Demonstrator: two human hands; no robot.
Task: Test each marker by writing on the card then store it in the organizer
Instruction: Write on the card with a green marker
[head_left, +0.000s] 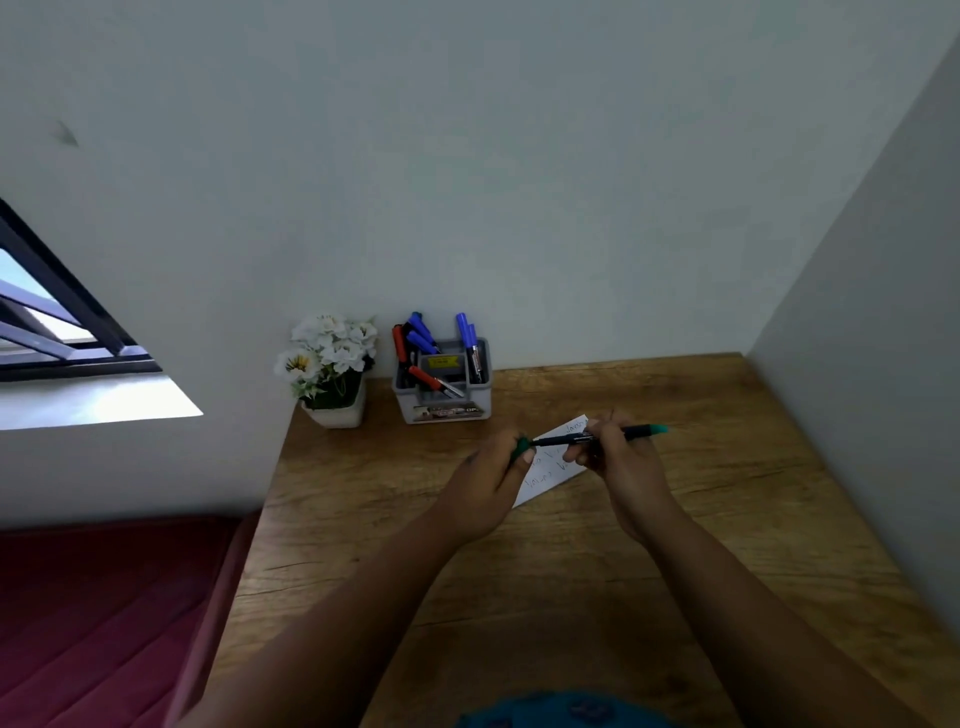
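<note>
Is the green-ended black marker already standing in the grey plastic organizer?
No, both hands hold the green-ended black marker above the white card, apart from the grey plastic organizer.

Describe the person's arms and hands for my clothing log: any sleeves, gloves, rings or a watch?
Both forearms are bare from the bottom edge of the picture up to the hands; no sleeves show. The left hand and right hand wear no gloves, and no watch or bracelet shows at either wrist. The fingers are too small to tell about rings. A bit of teal patterned clothing shows at the bottom edge.
</note>
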